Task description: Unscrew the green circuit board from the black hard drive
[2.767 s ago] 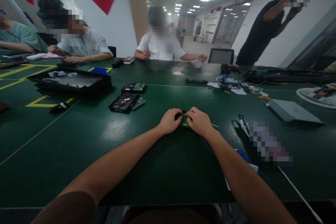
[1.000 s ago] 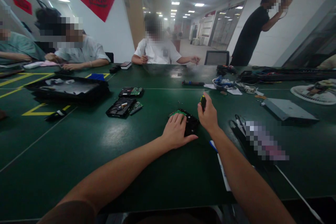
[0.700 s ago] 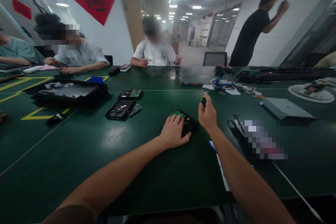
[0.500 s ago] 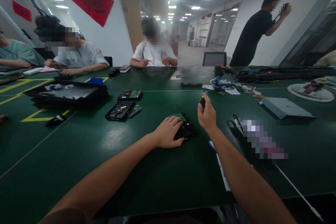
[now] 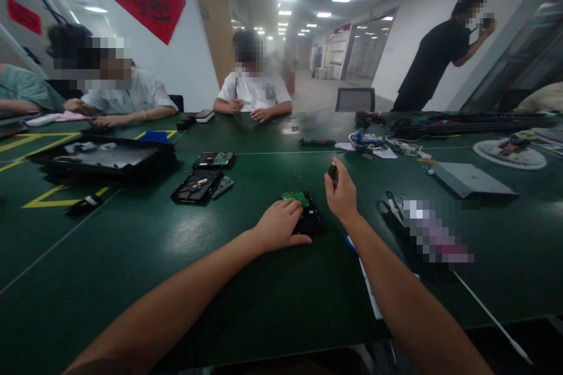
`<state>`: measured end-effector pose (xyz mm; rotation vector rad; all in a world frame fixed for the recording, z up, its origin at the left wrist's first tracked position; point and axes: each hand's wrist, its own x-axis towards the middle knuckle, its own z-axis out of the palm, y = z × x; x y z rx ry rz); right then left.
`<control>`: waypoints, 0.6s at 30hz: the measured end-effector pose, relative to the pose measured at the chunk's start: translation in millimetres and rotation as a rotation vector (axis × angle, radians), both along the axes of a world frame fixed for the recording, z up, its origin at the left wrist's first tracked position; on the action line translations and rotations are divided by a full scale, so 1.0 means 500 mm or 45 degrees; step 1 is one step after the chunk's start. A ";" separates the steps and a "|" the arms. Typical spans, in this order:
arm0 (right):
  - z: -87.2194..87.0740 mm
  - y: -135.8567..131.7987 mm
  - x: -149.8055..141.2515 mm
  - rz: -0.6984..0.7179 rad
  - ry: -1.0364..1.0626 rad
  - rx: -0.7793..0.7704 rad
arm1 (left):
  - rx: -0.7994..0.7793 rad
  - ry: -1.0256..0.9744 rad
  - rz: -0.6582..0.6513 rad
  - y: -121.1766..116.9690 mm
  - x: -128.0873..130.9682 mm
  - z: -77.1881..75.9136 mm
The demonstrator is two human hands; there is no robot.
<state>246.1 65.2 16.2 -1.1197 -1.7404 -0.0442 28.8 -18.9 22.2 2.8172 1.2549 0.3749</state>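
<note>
Hard drive (image 5: 311,222), touched by the half-spread left grip (image 5: 279,224), is now turned straighter on the table (image 5: 211,304), so its green board (image 5: 292,195) is better exposed; just beyond, a dark handle (image 5: 332,172) is enclosed by the curled right grip (image 5: 343,194).

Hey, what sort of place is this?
Probably an office space used as an electronics workshop. On the long green table, a black device with a green circuit board sits partly under the left hand; a person in a white shirt is seated opposite, and glass doors stand in the background.
</note>
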 end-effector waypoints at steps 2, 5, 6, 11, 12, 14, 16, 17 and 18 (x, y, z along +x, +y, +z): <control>0.003 -0.001 -0.001 0.004 -0.010 0.004 | -0.023 -0.018 -0.051 0.011 -0.013 0.004; 0.008 -0.004 -0.004 0.017 -0.020 0.016 | -0.099 -0.050 -0.207 0.030 -0.038 0.014; 0.010 -0.005 -0.006 0.018 -0.024 0.016 | -0.138 -0.060 -0.268 0.035 -0.046 0.018; 0.011 -0.008 -0.012 0.029 -0.022 -0.030 | -0.193 -0.053 -0.341 0.040 -0.069 0.037; 0.010 -0.008 -0.012 0.034 -0.024 -0.037 | -0.179 -0.029 -0.317 0.037 -0.068 0.041; 0.009 -0.007 -0.012 0.045 -0.034 -0.043 | -0.145 0.014 -0.258 0.028 -0.060 0.045; 0.008 -0.006 -0.011 0.056 -0.044 -0.046 | -0.124 0.025 -0.212 0.016 -0.044 0.047; 0.008 -0.006 -0.010 0.060 -0.046 -0.046 | -0.110 0.009 -0.172 0.010 -0.034 0.046; 0.008 -0.006 -0.009 0.063 -0.046 -0.046 | -0.091 -0.004 -0.135 0.004 -0.024 0.044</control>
